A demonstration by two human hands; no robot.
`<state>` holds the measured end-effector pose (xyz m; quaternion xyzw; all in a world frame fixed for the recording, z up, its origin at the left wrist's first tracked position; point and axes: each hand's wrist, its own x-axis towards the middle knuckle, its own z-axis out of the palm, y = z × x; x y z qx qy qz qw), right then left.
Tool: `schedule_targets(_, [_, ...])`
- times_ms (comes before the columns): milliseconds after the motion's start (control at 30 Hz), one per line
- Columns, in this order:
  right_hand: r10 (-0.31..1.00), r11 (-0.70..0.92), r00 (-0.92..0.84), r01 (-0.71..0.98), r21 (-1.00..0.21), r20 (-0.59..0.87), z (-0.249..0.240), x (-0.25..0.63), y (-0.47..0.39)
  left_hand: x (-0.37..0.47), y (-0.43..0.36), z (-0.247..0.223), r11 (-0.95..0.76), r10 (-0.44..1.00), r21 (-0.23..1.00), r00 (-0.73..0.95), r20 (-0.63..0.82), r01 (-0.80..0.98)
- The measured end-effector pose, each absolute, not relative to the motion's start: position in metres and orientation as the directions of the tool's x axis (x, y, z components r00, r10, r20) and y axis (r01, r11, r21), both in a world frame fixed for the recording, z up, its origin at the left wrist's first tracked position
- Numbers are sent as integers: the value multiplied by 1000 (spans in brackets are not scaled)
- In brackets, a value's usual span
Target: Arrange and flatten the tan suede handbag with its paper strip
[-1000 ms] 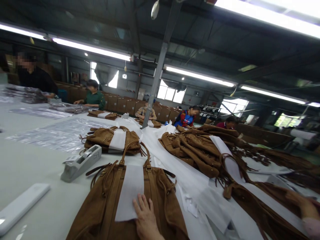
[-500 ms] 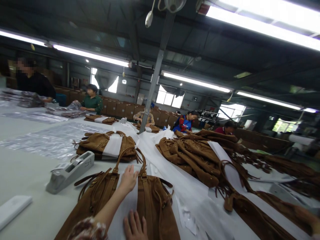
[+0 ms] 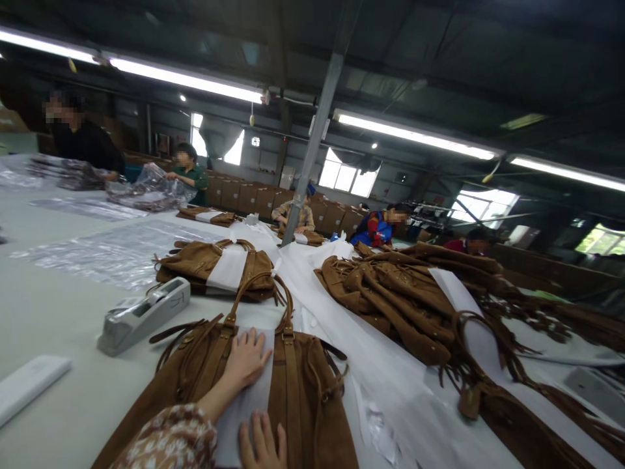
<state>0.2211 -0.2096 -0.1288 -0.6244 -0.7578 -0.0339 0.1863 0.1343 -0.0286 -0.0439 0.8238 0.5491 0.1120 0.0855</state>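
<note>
A brown suede handbag (image 3: 303,391) lies flat on the grey table in front of me, handles pointing away. A white paper strip (image 3: 244,407) runs down its middle. My left hand (image 3: 247,358) rests flat on the upper end of that strip, fingers spread, close to the handle bases; its arm wears a patterned sleeve. My right hand (image 3: 261,446) lies on the strip's lower part at the bottom edge of the view, with only its fingers showing. Neither hand grips anything.
A grey tape dispenser (image 3: 144,316) and a flat white object (image 3: 29,384) sit to the left. Beyond are a second paper-banded bag (image 3: 215,264), a pile of brown bags (image 3: 390,293) on white paper sheets (image 3: 342,332), clear plastic sheeting (image 3: 107,254), a steel post (image 3: 317,137) and several seated co-workers.
My left arm has come in from the lower left and laid its hand on the paper strip near the handles. My right hand has slid back toward me.
</note>
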Motion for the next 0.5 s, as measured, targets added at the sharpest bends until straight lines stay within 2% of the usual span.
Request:
schedule_targets(100, [950,269,-218,936,-228,223,-100,222,-219,129,-43,-44,-449,893,234,428,138,862])
schedule_targets(200, [966,247,-208,916,-315,153,-68,218,-231,122,-68,-52,-516,857,228,498,135,826])
schedule_targets(333, [971,221,-168,905,-364,172,-41,209,-242,110,-111,-69,-574,817,236,567,104,784])
schedule_targets(500, [963,256,-205,893,-369,173,-41,203,-253,88,-154,-78,-625,772,251,633,59,739])
